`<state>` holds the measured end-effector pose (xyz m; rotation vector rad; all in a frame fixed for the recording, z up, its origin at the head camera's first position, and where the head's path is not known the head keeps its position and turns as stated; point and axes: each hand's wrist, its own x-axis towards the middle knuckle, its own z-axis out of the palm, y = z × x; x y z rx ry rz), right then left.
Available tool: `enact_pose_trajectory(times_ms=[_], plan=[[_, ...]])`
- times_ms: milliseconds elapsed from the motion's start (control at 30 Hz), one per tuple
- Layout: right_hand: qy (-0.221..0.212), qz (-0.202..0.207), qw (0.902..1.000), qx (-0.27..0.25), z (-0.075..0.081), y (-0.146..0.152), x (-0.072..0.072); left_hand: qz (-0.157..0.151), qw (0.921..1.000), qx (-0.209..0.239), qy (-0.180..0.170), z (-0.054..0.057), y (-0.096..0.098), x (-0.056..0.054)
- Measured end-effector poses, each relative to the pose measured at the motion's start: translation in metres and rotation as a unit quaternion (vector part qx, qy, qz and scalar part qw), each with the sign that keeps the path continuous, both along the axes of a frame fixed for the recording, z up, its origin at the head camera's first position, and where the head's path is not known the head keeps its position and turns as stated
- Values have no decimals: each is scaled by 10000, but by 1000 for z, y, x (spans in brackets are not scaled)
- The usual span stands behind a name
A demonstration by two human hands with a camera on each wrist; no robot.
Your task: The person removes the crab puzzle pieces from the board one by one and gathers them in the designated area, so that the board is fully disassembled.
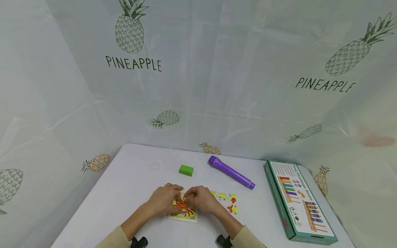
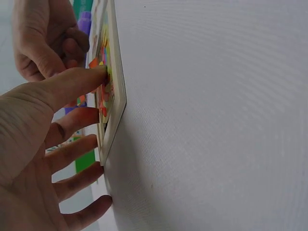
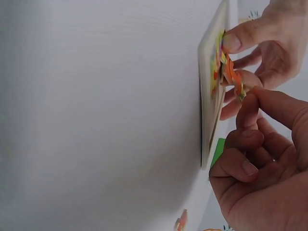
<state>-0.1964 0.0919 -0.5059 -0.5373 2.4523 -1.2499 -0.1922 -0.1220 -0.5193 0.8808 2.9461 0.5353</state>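
A small jigsaw puzzle board (image 1: 183,218) with a pale frame and a red-orange animal picture lies flat at the front of the table. My right hand (image 1: 201,199) pinches an orange and yellow puzzle piece (image 3: 233,74) between thumb and index finger. That piece is tilted up from the picture in the right wrist view. From the other side, my left hand (image 1: 164,199) rests on the board, its thumb on the picture and its spread fingers along the frame's edge. In the head view, both hands hide much of the board's upper part.
Several loose puzzle pieces (image 1: 232,209) lie to the right of the hands. Behind the board are a green block (image 1: 186,170) and a purple rod (image 1: 231,172) with a thicker end. A green-edged box (image 1: 301,199) lies at the right of the white table (image 1: 136,168).
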Motion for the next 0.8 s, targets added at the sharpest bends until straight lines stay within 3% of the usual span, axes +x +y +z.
enact_pose_trajectory(times_ms=[500, 800], plan=[[175, 10, 9998, -41, -4, -1, 1, -16, 9999, 89, 65, -4, -2, -2], [149, -73, 9998, -87, 4, 5, 2, -32, 10000, 26, 83, -4, -1, -3]])
